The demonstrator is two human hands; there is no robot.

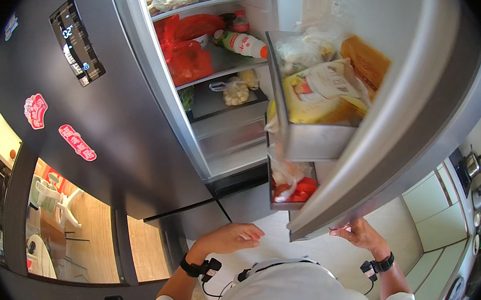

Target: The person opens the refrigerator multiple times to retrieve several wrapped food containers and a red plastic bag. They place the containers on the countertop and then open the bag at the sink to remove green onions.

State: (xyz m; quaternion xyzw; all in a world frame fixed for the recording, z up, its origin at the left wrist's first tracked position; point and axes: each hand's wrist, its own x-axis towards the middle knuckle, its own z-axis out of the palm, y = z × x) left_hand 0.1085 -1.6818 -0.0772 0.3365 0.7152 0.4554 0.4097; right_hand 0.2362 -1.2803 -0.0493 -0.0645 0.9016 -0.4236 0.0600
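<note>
My right hand (356, 235) has its fingers at the lower edge of the open refrigerator door (398, 165). Nothing is in my left hand (231, 238), which hovers in front of the fridge's lower front with loosely bent fingers. The upper door bin (315, 140) carries a yellow-and-white food package (321, 88), a brown paper-like packet (364, 62) and items in clear plastic. Red items in plastic (301, 189) sit in the bin below. Inside, a white bottle with an orange cap (241, 43) lies on a shelf beside red plastic bags (186, 55).
The closed dark fridge door (121, 131) at left bears a lit display panel (77, 42) and stickers. A bag of pale round food (235, 93) rests on a lower shelf. White cabinets (437, 205) and a counter with pots (473, 164) stand at right.
</note>
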